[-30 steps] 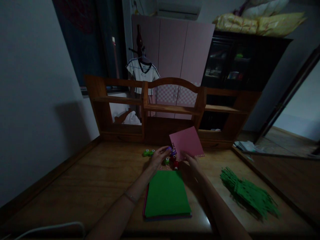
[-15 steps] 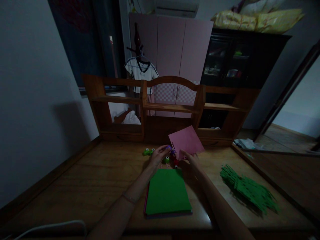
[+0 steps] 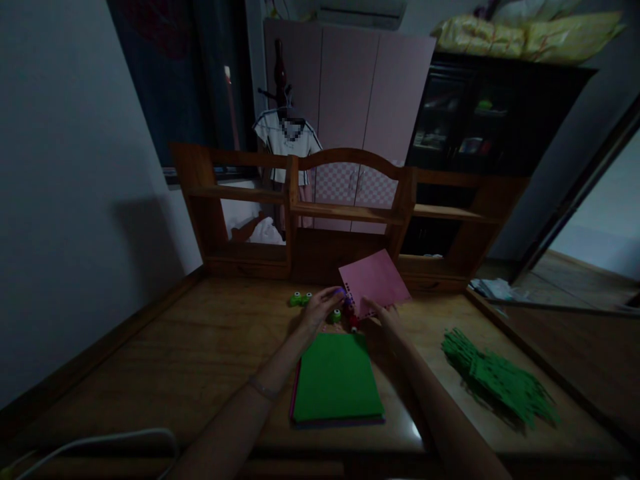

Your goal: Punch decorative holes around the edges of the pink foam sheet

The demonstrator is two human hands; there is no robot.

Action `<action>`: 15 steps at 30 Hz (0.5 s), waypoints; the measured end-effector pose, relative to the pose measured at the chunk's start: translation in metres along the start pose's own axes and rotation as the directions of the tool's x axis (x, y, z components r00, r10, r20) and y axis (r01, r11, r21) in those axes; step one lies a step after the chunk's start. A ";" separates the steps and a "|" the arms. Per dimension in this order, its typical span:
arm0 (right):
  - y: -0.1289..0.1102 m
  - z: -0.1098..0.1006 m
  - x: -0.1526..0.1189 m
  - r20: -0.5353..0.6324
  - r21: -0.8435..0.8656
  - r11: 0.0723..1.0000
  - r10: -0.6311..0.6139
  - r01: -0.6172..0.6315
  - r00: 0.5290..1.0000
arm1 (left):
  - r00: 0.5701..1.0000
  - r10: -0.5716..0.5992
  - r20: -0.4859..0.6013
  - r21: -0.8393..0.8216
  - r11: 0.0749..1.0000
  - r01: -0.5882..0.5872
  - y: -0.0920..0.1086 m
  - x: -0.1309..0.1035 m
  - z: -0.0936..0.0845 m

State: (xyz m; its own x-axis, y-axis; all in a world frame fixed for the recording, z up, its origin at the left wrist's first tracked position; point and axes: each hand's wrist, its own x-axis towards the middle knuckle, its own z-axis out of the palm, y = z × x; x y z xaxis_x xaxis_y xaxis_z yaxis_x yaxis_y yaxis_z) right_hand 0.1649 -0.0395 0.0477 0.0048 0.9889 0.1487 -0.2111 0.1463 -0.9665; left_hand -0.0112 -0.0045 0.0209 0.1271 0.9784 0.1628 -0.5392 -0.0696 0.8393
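Observation:
My left hand [image 3: 323, 305] is closed around a small purple craft punch [image 3: 341, 293] at the edge of a pink sheet of paper [image 3: 377, 283]. A row of small dark holes runs along the sheet's left edge. My right hand [image 3: 384, 315] grips the lower edge of the sheet, thumb on top, and holds it tilted above the desk. Below, between the hands, are a green punch with a round white eye [image 3: 337, 316] and a red punch [image 3: 353, 321]. More green punches with eyes [image 3: 301, 299] lie left of my left hand. Tiny pink scraps are scattered near the green punch.
A stack of coloured paper, green on top [image 3: 337, 380], lies in front of me on the wooden desk [image 3: 200, 360]. To the right is a pile of cut green paper [image 3: 497, 377]. A wooden shelf [image 3: 345, 210] rises at the back; a white cable [image 3: 120, 437] lies front left.
The view has shifted slightly, moving everything a little in the picture. Both hands keep their grip on the punch and the pink sheet, almost unmoved.

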 end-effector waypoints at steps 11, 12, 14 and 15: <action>0.007 -0.014 0.010 -0.298 -0.419 0.907 -0.103 -0.033 0.949 | 1.000 0.009 -0.011 -0.032 0.999 -0.009 0.004 -0.003 0.001; 0.008 -0.014 0.010 -0.298 -0.422 0.906 -0.105 -0.032 0.949 | 1.000 0.010 -0.010 -0.037 0.999 -0.010 0.005 -0.004 0.002; 0.008 -0.015 0.011 -0.306 -0.431 0.902 -0.123 -0.022 0.944 | 1.000 -0.001 -0.008 -0.047 0.999 0.000 0.006 -0.005 0.002; 0.009 -0.015 0.012 -0.310 -0.439 0.898 -0.128 -0.022 0.942 | 1.000 -0.004 -0.008 -0.051 0.999 0.004 0.007 -0.006 0.002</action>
State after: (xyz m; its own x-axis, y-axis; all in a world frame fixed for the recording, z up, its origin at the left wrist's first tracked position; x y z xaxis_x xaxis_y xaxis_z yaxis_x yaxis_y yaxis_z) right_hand 0.1781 -0.0263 0.0379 0.3347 0.9211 0.1988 0.2391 0.1211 -0.9634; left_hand -0.0138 -0.0110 0.0272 0.1229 0.9802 0.1555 -0.5806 -0.0561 0.8122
